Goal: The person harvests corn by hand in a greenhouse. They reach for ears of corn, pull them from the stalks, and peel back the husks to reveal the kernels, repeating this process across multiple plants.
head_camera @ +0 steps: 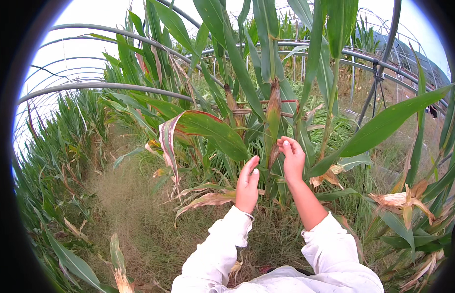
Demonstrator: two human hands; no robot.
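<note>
An ear of corn in its husk [274, 106], green below and brown at the top, stands against a maize stalk in front of me. Under it, a dry brown husk piece [274, 155] hangs between my hands. My left hand [247, 186] is raised just left of this piece, thumb apart from the fingers and nothing in it. To the right, my right hand [293, 159] has its fingers loosely curled beside the lower end of the ear. Whether its fingertips touch the husk or pinch something thin is unclear. A second, browner ear [233, 104] is farther left.
A broad green leaf [381, 121] reaches across on the right, and a red-edged leaf [209, 128] bends over at left. Metal hoop pipes [132, 86] arch behind the plants. Opened dry husks [405, 201] hang at right. Dry grass [132, 205] covers the ground at left.
</note>
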